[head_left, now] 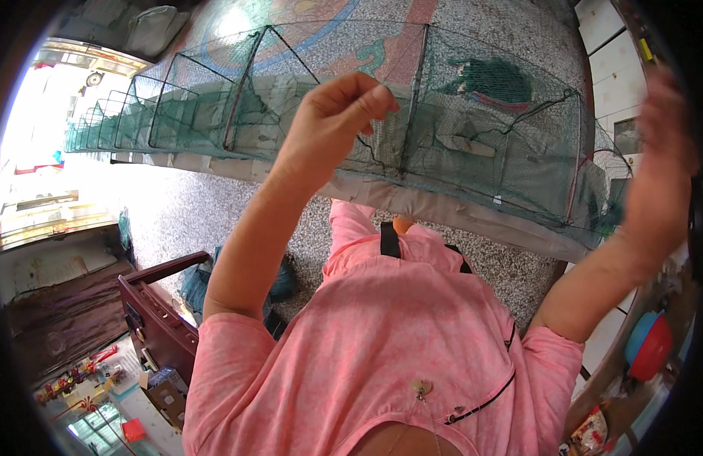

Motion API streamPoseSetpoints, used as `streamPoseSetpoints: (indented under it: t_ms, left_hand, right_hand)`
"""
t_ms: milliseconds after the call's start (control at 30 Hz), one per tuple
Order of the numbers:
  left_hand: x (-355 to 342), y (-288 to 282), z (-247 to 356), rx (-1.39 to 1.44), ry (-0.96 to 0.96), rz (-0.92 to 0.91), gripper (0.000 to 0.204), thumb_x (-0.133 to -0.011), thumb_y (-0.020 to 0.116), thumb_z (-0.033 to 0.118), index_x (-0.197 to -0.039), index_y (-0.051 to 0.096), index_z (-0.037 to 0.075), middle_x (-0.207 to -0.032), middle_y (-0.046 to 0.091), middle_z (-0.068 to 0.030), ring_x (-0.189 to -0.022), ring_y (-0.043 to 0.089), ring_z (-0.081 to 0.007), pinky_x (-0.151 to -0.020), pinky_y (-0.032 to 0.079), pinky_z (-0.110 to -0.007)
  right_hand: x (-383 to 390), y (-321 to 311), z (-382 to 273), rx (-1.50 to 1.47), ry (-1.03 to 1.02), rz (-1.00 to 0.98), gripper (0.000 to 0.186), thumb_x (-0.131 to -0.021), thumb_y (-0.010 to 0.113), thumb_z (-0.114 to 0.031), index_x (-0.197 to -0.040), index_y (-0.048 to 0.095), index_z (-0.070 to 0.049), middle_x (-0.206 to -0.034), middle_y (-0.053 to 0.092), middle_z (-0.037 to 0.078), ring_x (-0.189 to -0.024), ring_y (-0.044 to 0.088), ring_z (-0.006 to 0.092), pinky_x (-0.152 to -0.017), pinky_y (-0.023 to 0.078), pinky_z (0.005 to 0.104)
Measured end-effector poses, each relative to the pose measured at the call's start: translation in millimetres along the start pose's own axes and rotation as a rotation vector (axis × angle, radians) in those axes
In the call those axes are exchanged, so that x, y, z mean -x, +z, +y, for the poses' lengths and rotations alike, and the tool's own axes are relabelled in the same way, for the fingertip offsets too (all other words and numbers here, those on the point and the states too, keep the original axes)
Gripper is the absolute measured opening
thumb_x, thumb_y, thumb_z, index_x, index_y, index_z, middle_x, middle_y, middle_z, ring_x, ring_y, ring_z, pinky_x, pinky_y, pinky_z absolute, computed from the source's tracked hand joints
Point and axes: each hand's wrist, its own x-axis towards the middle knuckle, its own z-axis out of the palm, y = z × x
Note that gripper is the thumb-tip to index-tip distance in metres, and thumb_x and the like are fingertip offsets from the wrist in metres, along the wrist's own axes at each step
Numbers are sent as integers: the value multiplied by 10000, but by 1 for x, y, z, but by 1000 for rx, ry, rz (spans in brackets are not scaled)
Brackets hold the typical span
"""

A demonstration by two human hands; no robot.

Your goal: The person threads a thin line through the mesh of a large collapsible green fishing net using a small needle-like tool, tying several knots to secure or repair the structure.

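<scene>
A long green mesh net trap [473,121] with dark square frames stretches across in front of me, from far left to right. My left hand [340,121] is raised before the middle of the mesh. Its thumb and fingertips are pinched together, and whatever they may hold is too small to make out. Farther right, my right hand [659,159] is lifted near the trap's right end. Motion blurs its fingers, so their grip does not show. Inside the right section lie a bunched dark green net [496,80] and a pale strip [465,144].
The trap rests on a long support with a grey-brown cover [458,204]. Beside my left arm stands a dark red wooden chair [157,304], with bundled green netting [195,292] near it. Blue and red bowls [649,346] are at the lower right. A cardboard box [165,395] sits lower left.
</scene>
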Motion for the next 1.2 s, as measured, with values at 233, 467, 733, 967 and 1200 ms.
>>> streamPoseSetpoints:
  t_ms: [233,467,733,967,1200]
  left_hand:
    - [-15,-7,3,215,-87,9,207,-941,505,281,-927,542,78,-916,636,-41,-706,580,-85,-668,480,-221]
    - [-13,-7,-6,-12,-23,-32,184,-947,483,218,-889,544,54,-880,659,-43,-626,555,-49,-536,409,-186]
    - [-14,-8,-13,9,-62,97,179,-952,465,197,-870,510,45,-845,656,-47,-596,543,-56,-504,398,-190]
    - [-14,-16,-11,218,-115,73,180,-949,485,216,-861,506,60,-780,615,-41,-605,563,-83,-539,423,-205]
    - [-9,10,-14,-11,18,100,118,-920,534,158,-941,542,42,-798,587,-9,-691,534,-63,-588,410,-198]
  right_hand:
    - [55,95,53,187,332,-252,96,-742,678,-91,-833,654,-70,-772,581,52,-757,550,228,-675,441,329]
    - [71,119,63,149,482,-241,103,-733,691,-97,-822,657,-61,-759,578,46,-746,558,222,-680,449,319]
    - [63,146,50,-209,641,-47,171,-731,689,-58,-894,644,-80,-814,557,56,-724,540,175,-608,441,292]
    - [56,165,54,137,279,-97,133,-781,691,-101,-897,632,-77,-859,561,-2,-783,498,70,-623,409,233]
    - [-29,109,39,-363,139,230,185,-920,483,-176,-1009,584,-49,-943,632,78,-836,591,165,-751,485,266]
